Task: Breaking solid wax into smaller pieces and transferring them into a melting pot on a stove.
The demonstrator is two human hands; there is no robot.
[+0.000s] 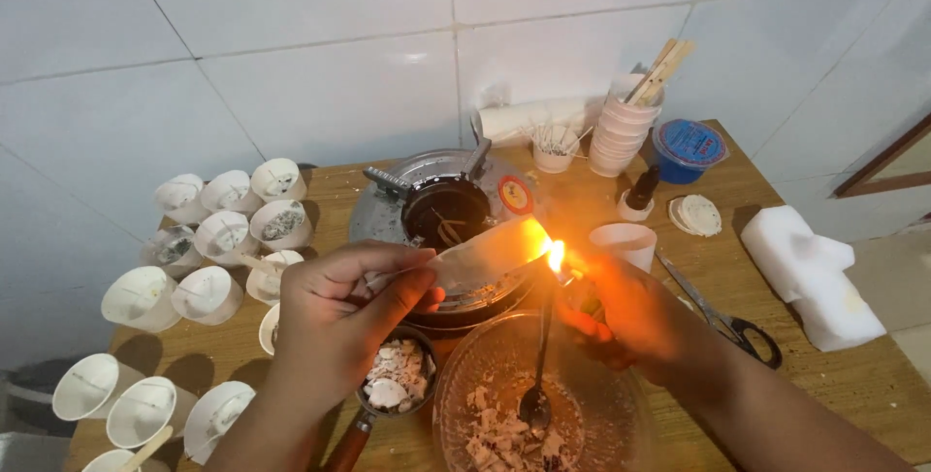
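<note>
The left hand [335,312] pinches one end of a pale strip [485,254] between thumb and fingers, its grip closed tight on it; the right hand [630,322] is closed round a lighter [579,299], mostly hidden in the glow, whose flame [556,255] licks the strip's far end. Both hang just above the glass bowl [621,404] of white flakes, in which a spoon [536,390] stands. As I judge it, the strip could catch and burn back toward the left fingers, or drip hot bits onto the flakes in the bowl; the right thumb sits close to the flame and may scorch. Just left of the bowl a small pan [398,380] holds more flakes, behind the bowl stands a round metal pot [441,205], and further left of the bowl paper cups [208,292] crowd the worktop [853,385], where a stray spark could light them.
</note>
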